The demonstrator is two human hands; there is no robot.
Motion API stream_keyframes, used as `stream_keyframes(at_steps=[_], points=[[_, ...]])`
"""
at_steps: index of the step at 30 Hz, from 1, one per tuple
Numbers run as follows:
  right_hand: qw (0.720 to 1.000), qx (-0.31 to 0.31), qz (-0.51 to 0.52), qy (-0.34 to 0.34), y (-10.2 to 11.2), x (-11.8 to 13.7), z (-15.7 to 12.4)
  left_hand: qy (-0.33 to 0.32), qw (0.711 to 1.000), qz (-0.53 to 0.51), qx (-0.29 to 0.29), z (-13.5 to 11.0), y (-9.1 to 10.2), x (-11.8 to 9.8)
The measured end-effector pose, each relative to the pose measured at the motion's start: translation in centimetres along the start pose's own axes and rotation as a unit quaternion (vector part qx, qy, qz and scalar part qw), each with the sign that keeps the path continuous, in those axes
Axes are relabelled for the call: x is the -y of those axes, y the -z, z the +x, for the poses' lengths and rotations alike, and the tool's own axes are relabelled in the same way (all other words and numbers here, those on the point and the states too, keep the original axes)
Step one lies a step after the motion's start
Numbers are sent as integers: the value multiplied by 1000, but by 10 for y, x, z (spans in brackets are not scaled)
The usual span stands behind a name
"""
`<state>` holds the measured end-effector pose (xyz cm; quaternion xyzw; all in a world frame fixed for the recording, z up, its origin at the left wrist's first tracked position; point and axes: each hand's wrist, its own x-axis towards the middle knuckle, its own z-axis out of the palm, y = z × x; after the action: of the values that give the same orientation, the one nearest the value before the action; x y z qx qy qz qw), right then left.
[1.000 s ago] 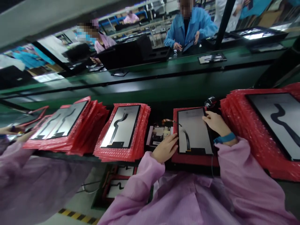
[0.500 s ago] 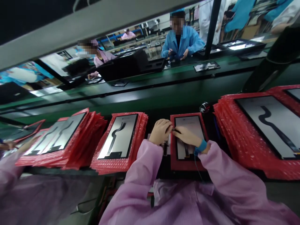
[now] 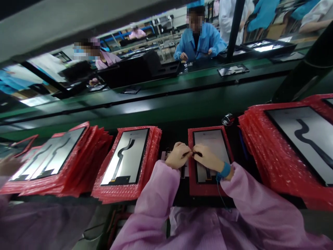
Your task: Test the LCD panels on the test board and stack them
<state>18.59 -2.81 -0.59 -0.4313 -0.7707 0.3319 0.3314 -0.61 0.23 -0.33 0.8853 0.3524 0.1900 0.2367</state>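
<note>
A grey display panel (image 3: 212, 144) lies on a red bubble-wrap sheet (image 3: 192, 187) in front of me. Its dark flex cable (image 3: 197, 153) runs off the left edge toward a small circuit board (image 3: 183, 171), mostly hidden under my hands. My left hand (image 3: 178, 155) and my right hand (image 3: 206, 158) meet at the panel's left edge, fingertips pinched on the cable's end. A blue wrist strap (image 3: 224, 170) with a thin cord sits on my right wrist.
Stacks of red bubble-wrapped panels stand at left (image 3: 49, 159), centre-left (image 3: 127, 159) and right (image 3: 293, 146). A small metal object (image 3: 228, 119) sits behind the panel. A green conveyor (image 3: 166, 100) runs beyond; people in blue (image 3: 199, 43) and pink (image 3: 102, 59) coats work across it.
One second ago my hands were apart on the panel's left and right edges. They came together at the cable end on the left edge and have stayed there.
</note>
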Motion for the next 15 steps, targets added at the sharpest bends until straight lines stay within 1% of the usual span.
stream_keyframes(at_steps=[6, 15], points=[[1000, -7, 7, 9, 0, -4, -1, -8, 1000, 4, -20, -1, -6, 0], [1000, -14, 9, 15, 0, -10, -3, 1, 999, 14, -49, 0, -12, -1]])
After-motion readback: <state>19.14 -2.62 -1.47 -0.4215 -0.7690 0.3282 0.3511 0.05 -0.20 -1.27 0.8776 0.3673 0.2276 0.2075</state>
